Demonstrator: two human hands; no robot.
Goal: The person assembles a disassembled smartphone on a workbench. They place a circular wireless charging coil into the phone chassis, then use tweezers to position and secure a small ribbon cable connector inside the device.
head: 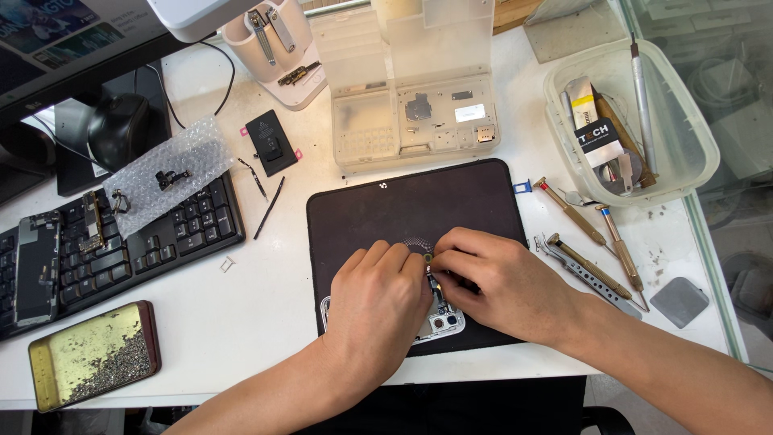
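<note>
fingers: fingertips of both hands bunched together over one spot on the opened phone, closed down tight on something small and dark; cannot tell exactly what part is pinched
left hand: left hand lies knuckles-up across the phone's middle, covers most of it, thumb and forefinger pressed toward the right hand
right hand: right hand comes in from the right, fingers curled, tips touching the left hand's tips, no screwdriver in it
phone: silver-framed smartphone with its back off lies flat on the black rubber work mat, near the mat's front edge; only the lower right corner and a strip of dark circuit board show between the hands
progress: phone already opened, insides exposed; small-part work going on by hand inside, judged mid-job; cover not back on, none seen beside the mat
parts off: clear plastic sorting box behind the mat holds small metal pieces and a tiny tray; a loose silver card tray sits on the white desk
tools idle: wooden-handled precision screwdrivers lie just right of the mat, untouched
left side: black keyboard with a bubble-wrap sheet and loose parts on it; gold tin of tiny screws in front
</note>
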